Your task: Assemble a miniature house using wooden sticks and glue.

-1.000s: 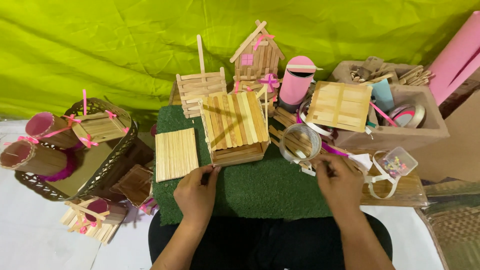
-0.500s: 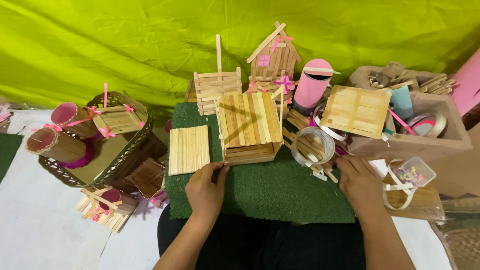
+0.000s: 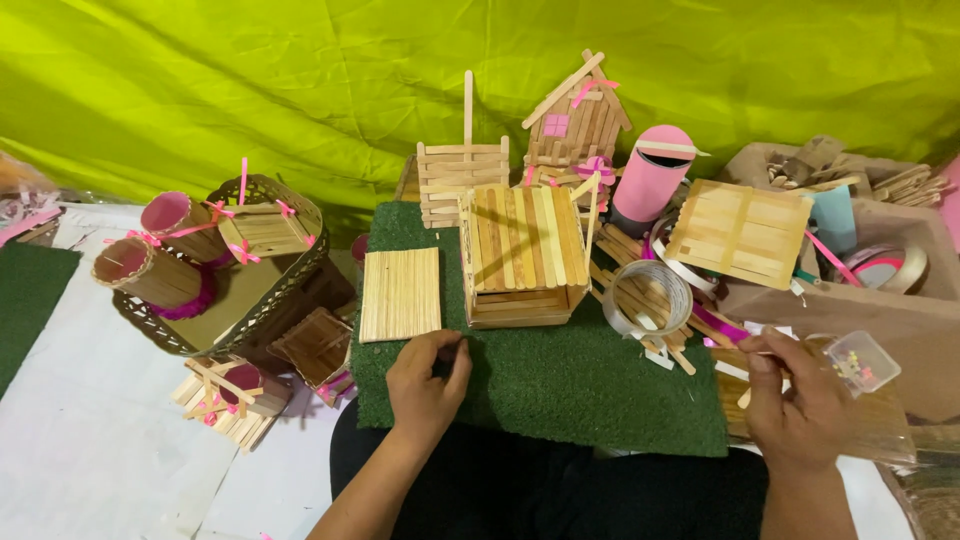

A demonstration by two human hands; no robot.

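A green turf mat [image 3: 560, 385] lies in front of me. On it stand an open box of craft sticks [image 3: 522, 255] and, to its left, a flat panel of craft sticks [image 3: 400, 294]. My left hand [image 3: 428, 385] rests on the mat just below that panel, fingers curled, and I cannot see anything in it. My right hand [image 3: 797, 400] is off the mat's right edge, pinching a thin craft stick [image 3: 745, 353] beside a small clear plastic box [image 3: 860, 362] with coloured bits.
Behind the mat stand a stick fence piece [image 3: 462, 175], a small stick house [image 3: 577, 118] and a pink cylinder [image 3: 653, 178]. A roll of tape [image 3: 651, 297], loose sticks and a cardboard box [image 3: 905, 290] crowd the right. A woven basket [image 3: 235, 290] with pink-ribboned crafts sits left.
My right hand has moved right, off the mat toward the small clear box, and now pinches a stick. My left hand has stayed near the flat panel. The camera view has shifted slightly.
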